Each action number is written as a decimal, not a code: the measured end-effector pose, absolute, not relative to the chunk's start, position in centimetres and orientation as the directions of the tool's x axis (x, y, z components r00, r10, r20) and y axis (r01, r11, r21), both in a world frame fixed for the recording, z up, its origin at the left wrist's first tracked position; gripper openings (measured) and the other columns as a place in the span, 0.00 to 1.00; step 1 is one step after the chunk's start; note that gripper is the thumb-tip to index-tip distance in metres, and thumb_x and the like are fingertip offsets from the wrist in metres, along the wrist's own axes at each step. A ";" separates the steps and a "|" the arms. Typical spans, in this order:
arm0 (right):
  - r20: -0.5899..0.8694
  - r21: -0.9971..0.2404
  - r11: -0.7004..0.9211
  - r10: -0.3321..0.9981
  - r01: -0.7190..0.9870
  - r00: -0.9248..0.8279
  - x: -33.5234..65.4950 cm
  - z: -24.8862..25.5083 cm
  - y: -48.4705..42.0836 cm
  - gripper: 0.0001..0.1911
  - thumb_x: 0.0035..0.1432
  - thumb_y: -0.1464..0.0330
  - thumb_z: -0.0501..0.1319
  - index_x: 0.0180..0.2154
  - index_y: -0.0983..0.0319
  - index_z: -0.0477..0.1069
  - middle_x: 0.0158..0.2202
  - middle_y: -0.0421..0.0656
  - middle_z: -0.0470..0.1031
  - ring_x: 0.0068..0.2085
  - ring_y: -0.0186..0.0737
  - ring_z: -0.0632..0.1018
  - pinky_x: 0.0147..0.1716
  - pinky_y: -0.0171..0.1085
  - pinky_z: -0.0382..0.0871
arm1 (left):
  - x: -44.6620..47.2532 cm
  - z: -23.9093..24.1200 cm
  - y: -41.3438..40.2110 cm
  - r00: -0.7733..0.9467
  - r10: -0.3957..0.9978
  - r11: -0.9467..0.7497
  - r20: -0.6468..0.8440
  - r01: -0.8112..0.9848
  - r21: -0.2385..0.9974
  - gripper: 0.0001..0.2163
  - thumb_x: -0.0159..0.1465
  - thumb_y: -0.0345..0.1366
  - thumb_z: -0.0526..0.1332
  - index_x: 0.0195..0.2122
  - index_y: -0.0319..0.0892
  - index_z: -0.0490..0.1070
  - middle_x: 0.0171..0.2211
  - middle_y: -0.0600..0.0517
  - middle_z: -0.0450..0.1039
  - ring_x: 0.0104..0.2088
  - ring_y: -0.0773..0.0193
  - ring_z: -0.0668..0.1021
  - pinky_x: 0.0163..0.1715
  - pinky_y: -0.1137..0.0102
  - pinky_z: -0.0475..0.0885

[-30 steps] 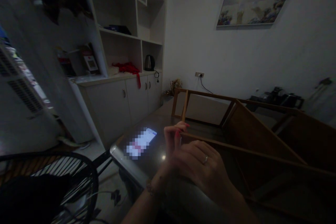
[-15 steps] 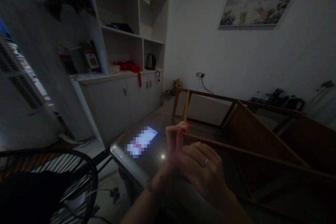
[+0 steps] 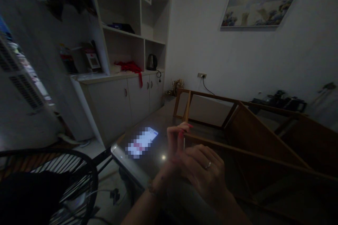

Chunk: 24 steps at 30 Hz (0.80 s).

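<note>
My left hand (image 3: 175, 144), with red nails and a bracelet at the wrist, is raised over the table with its fingers bent into a pinch. What it holds, if anything, is too small to make out. Close against it, my right hand (image 3: 204, 165) wears a ring and has its fingers curled together. A thin pale stick-like piece (image 3: 184, 143) stands up from the right fingertips. Beyond both hands lies a brown wooden frame (image 3: 211, 95) with panels, on its side. To their left, a lit phone (image 3: 142, 143) rests on the glossy table (image 3: 158, 163).
A black wire-backed chair (image 3: 92, 168) is at the lower left, near cables and a plug (image 3: 114, 195) on the floor. White cabinets (image 3: 111, 102) hold a kettle (image 3: 151, 62) and red cloth (image 3: 130, 66). Dark items (image 3: 287, 101) sit behind the frame by the wall.
My right hand has shifted very slightly down, and the thin pale piece shows more plainly between the hands. My left hand stays nearly still.
</note>
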State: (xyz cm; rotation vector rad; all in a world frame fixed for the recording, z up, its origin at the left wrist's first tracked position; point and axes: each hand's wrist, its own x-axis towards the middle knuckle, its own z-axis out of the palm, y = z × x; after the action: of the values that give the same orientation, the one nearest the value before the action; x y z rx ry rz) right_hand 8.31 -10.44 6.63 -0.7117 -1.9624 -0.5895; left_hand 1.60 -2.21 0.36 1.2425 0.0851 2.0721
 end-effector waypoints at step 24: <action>0.882 0.017 0.768 0.290 0.641 -0.371 8.4 6.3 -10.3 0.04 0.67 0.75 0.61 0.38 0.61 0.71 0.32 0.40 0.78 0.33 0.35 0.74 0.33 0.34 0.72 | 1.6 0.3 -2.2 -0.302 0.609 -0.747 0.733 -0.529 0.403 0.03 0.73 0.40 0.55 0.43 0.50 0.66 0.36 0.56 0.72 0.45 0.63 0.77 0.51 0.59 0.71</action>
State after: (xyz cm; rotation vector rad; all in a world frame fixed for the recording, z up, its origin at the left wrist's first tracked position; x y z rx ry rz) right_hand 8.35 -10.30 6.27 -0.7024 -1.9690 -0.4441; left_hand 1.58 -2.23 0.26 1.2253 0.1102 2.0837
